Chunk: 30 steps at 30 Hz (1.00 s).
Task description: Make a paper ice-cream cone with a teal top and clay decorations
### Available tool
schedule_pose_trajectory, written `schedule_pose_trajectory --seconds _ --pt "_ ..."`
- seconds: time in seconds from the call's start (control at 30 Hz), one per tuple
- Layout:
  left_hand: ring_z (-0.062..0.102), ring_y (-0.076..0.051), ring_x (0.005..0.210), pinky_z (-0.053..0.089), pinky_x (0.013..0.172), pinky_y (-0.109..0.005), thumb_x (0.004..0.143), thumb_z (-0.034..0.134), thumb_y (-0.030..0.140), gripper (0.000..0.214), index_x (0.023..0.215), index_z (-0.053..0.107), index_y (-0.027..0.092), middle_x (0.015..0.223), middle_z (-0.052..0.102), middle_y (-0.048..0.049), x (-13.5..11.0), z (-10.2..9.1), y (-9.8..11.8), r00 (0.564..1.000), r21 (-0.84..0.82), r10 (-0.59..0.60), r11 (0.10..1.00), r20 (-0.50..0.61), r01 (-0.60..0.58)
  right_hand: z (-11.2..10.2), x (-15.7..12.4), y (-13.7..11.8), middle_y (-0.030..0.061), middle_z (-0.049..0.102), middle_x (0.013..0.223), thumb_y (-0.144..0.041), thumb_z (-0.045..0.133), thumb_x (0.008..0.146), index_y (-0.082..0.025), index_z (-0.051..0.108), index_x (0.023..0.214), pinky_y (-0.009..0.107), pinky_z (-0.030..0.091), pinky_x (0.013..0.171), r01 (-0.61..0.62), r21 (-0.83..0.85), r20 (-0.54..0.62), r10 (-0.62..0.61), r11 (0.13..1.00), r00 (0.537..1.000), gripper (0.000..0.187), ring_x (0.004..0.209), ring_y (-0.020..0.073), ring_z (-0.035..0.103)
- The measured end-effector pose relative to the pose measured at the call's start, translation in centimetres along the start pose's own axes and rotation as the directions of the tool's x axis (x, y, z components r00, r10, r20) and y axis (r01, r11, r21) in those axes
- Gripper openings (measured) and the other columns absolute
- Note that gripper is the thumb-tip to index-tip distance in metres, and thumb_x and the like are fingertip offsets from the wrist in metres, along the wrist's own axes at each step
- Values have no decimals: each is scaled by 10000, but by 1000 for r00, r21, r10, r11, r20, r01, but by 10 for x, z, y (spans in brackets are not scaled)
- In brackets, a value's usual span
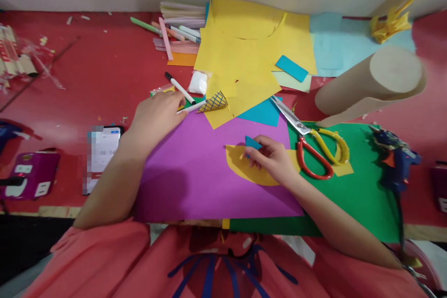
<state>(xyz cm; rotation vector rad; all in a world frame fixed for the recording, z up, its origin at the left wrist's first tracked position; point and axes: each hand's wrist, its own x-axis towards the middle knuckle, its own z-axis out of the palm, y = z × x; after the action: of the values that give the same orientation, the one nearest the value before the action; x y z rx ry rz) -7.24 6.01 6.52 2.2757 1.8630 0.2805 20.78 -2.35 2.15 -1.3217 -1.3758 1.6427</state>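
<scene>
My right hand [274,156] pinches a small blue paper piece [252,142] over a yellow half-round paper cutout [240,164] that lies on a purple paper sheet [195,172]. My left hand [159,114] rests at the purple sheet's far left corner, its fingers curled around a white marker [193,107]. A second white marker with a black cap [179,87] lies just beyond the fingers. A yellow paper cone with a blue grid pattern [213,102] lies right of the markers.
Red-and-yellow scissors [312,142] lie on a green sheet [356,186]. A blue glue gun [394,160] is at the right, a cardboard roll [370,86] behind it. Yellow sheets [244,51], pens [174,32], a phone [101,153] and a purple device [30,174] surround them.
</scene>
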Motion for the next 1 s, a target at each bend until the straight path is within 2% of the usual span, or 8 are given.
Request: schedule_pose_trajectory --seconds 0.17,0.33,0.4,0.47,0.53,0.63,0.8,1.0 --pt "369 -117 585 219 593 -258 838 606 250 172 675 574 205 616 403 37 0 6 6 985 152 -78 987 152 54 -3 5 3 -17 599 571 -472 642 873 -187 596 767 233 382 455 -1 47 -1 1 999 1000 308 475 96 521" --pt "373 -118 539 237 574 -255 776 693 244 265 580 518 211 545 349 45 0 -10 6 980 153 -169 976 104 153 -5 5 1 -16 564 565 -451 611 897 -178 585 645 249 393 502 60 80 -30 -58 995 998 373 499 90 507" --pt "473 -124 583 269 559 -247 769 725 276 157 691 600 222 594 506 47 -4 -17 14 986 51 -163 986 46 161 -4 5 1 -25 539 540 -446 622 893 -175 592 636 245 375 486 44 86 -34 -41 995 999 374 486 85 492" --pt "592 -119 709 366 614 -226 817 700 306 99 846 656 222 788 678 45 -11 -18 29 997 -167 -52 984 48 59 -2 5 1 -28 552 535 -448 639 883 -173 619 676 237 380 477 24 115 -39 -19 993 999 345 478 83 498" --pt "638 -117 803 453 730 -223 859 666 329 140 941 663 215 900 719 30 -19 -9 49 992 -414 80 910 98 -32 1 5 2 -27 594 544 -465 684 845 -178 648 757 234 419 475 8 178 -51 1 984 999 302 474 92 536" --pt "637 -116 750 499 710 -227 888 621 393 200 916 669 200 841 712 10 -30 18 73 969 -659 211 748 131 -74 4 5 2 -12 677 586 -493 765 755 -191 658 863 254 511 495 -27 279 -51 43 960 998 339 489 128 626" --pt "648 -116 774 518 693 -216 884 619 415 241 940 673 188 866 708 -9 -34 54 79 949 -754 259 656 182 -34 8 4 1 24 729 641 -494 808 708 -169 671 830 285 596 581 -71 329 -13 79 942 997 373 556 158 701" --pt "616 -94 722 505 664 -199 833 653 293 266 1080 689 201 846 696 6 -31 51 77 941 -768 283 639 186 -41 12 3 3 15 732 724 -468 830 688 -182 697 811 276 605 644 -59 359 -17 70 932 997 338 636 147 723"
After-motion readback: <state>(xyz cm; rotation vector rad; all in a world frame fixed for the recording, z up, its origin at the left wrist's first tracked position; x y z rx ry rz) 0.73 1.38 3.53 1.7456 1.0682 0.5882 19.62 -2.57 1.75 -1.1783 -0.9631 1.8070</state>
